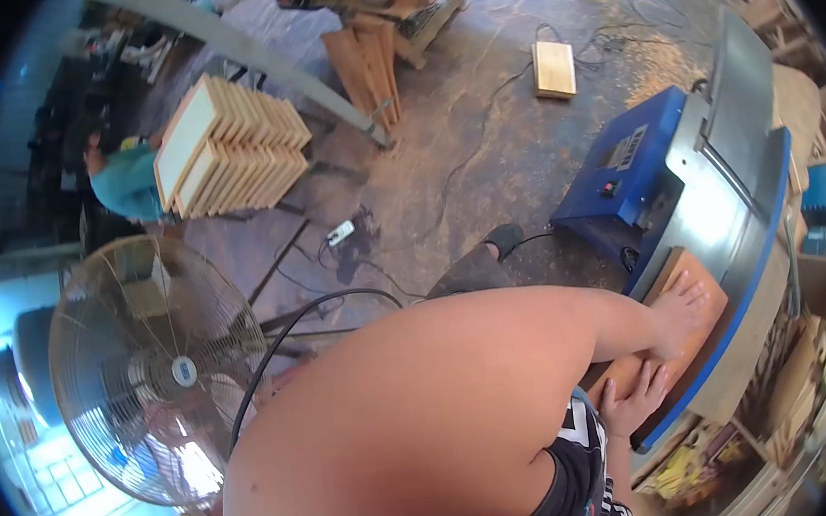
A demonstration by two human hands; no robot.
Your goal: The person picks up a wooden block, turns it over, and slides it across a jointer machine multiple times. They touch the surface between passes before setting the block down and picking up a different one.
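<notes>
My left hand point(681, 313) lies flat with its fingers spread on a reddish-brown wooden board point(704, 333). Nearer to my body, my right hand point(635, 404) rests on the same board, fingers apart. The board lies on the metal bed of a blue-edged machine point(714, 212), at the end closest to me. My bare left arm and shoulder fill the lower middle of the view.
A blue machine housing point(621, 161) stands beside the metal bed. A fan point(157, 369) is at the left, below stacked wooden panels point(232, 156) and a person in teal point(127, 185). Cables cross the floor; wood scraps fill bins point(711, 468) at lower right.
</notes>
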